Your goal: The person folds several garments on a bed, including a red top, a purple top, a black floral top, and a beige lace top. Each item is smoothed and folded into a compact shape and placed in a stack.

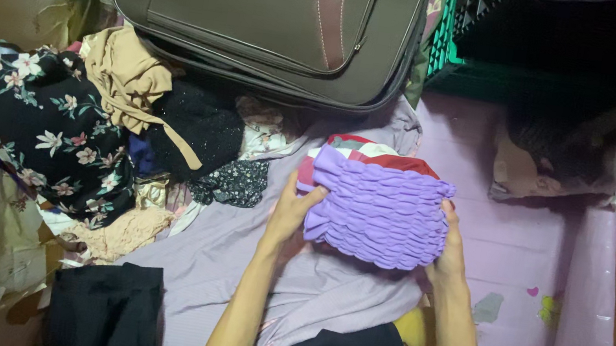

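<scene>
Both hands gripped a folded purple ruched garment (380, 216) from either side: the left hand (290, 214) clasped its left edge with the thumb on top, and the right hand (452, 244) cupped its right edge. The garment sat on a red, white and grey striped piece (374, 154), held just above a lilac sheet (249, 260). To the left lay a heap with a black floral dress (52, 127), a tan cloth (127, 74) and a black knit (199, 123). A grey-brown suitcase (265, 13) lay behind the heap. In the dark right corner something, possibly a bag (563, 163), sat indistinct.
</scene>
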